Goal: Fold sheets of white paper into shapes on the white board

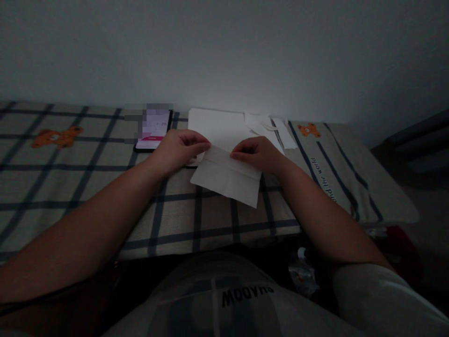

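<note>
A creased sheet of white paper (226, 180) hangs tilted between my hands, above the near part of the table. My left hand (180, 150) pinches its upper left edge between thumb and fingers. Along the same upper edge, farther right, my right hand (257, 153) grips the paper with thumb and fingertips. Just behind it lies a white lined pad or stack of paper (215, 122), partly covered by the held sheet and my hands. Cut or torn white paper pieces (261, 122) rest on the pad's right side.
A phone (152, 128) with a lit screen lies left of the pad. The checked tablecloth (87, 187) with bear prints covers the table, which meets a pale wall (224, 56) at the back. Below the front edge, at right, is a clear plastic bag or wrapper (303, 276).
</note>
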`<action>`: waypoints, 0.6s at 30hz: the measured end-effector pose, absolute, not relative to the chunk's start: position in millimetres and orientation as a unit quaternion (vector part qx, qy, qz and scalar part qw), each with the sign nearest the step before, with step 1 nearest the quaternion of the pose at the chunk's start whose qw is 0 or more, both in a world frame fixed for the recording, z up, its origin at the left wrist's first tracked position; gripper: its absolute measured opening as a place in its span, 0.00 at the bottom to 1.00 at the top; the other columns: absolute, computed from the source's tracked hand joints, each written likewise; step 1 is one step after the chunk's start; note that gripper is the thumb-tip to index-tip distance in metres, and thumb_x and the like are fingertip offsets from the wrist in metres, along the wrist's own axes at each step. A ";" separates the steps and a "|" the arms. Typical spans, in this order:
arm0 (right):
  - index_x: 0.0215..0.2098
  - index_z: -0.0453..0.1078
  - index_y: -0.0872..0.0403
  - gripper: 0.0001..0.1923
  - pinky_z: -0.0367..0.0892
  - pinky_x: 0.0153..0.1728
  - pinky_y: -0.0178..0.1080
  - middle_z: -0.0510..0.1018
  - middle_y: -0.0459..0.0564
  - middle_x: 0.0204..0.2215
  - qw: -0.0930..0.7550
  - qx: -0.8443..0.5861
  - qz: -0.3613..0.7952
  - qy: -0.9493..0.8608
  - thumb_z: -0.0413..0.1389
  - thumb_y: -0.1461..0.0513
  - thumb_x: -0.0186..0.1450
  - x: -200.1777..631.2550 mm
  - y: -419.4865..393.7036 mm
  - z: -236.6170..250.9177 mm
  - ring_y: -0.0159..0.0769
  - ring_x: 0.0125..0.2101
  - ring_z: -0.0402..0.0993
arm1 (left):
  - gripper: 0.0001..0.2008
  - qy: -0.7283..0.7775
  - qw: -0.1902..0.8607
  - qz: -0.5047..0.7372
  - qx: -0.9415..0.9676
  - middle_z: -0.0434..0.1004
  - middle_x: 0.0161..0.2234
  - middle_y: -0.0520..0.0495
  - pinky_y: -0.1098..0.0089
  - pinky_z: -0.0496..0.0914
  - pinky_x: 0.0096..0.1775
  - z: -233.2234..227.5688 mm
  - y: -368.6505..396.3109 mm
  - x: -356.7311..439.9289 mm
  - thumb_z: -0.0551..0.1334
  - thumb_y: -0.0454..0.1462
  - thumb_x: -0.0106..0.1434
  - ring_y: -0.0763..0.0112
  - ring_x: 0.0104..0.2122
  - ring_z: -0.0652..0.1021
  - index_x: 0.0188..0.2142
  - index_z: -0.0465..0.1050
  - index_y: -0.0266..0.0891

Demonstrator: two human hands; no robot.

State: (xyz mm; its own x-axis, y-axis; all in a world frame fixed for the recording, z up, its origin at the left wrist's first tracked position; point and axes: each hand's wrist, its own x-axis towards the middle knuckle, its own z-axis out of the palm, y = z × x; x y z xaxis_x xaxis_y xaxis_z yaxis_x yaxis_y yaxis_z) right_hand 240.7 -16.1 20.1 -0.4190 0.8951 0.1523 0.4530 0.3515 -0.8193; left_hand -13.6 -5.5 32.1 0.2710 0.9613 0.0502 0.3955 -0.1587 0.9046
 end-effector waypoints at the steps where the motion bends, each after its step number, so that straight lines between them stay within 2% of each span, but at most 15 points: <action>1: 0.32 0.80 0.56 0.17 0.60 0.29 0.37 0.79 0.48 0.26 0.314 -0.444 0.357 -0.759 0.63 0.50 0.60 240.5 -16.2 20.1 0.31 0.27 0.67 | 0.12 0.499 0.433 0.334 0.672 0.79 0.27 0.48 0.72 0.65 0.27 31.4 -5.9 -13.1 0.70 0.44 0.55 0.73 0.25 0.72 0.36 0.82 0.38; 4: 0.32 0.80 0.56 0.17 0.60 0.28 0.37 0.79 0.48 0.26 0.330 -0.450 0.355 -0.750 0.63 0.50 0.60 240.4 -16.3 19.8 0.31 0.27 0.67 | 0.12 0.499 0.459 0.284 0.678 0.79 0.27 0.47 0.71 0.63 0.26 30.5 -8.4 -12.1 0.70 0.46 0.55 0.71 0.25 0.74 0.31 0.81 0.39; 7: 0.32 0.80 0.56 0.17 0.61 0.28 0.37 0.79 0.48 0.27 0.340 -0.457 0.360 -0.739 0.63 0.49 0.60 240.6 -15.3 19.0 0.31 0.27 0.67 | 0.14 0.499 0.441 0.250 0.703 0.77 0.25 0.47 0.70 0.61 0.26 33.2 -12.2 -11.6 0.69 0.48 0.57 0.71 0.24 0.73 0.26 0.79 0.40; 13: 0.32 0.80 0.56 0.18 0.63 0.30 0.38 0.81 0.50 0.29 0.322 -0.472 0.380 -0.727 0.65 0.49 0.57 242.6 -11.5 18.6 0.33 0.29 0.70 | 0.14 0.500 0.435 0.266 0.700 0.72 0.22 0.50 0.70 0.59 0.26 35.2 -12.8 -12.5 0.69 0.47 0.57 0.73 0.22 0.69 0.23 0.76 0.40; 18: 0.30 0.79 0.56 0.18 0.62 0.29 0.37 0.79 0.49 0.27 0.307 -0.467 0.380 -0.737 0.65 0.48 0.58 242.9 -12.3 18.6 0.32 0.28 0.69 | 0.13 0.479 0.453 0.279 0.698 0.72 0.22 0.51 0.70 0.61 0.26 30.4 -9.7 -14.0 0.69 0.45 0.56 0.72 0.23 0.70 0.23 0.73 0.40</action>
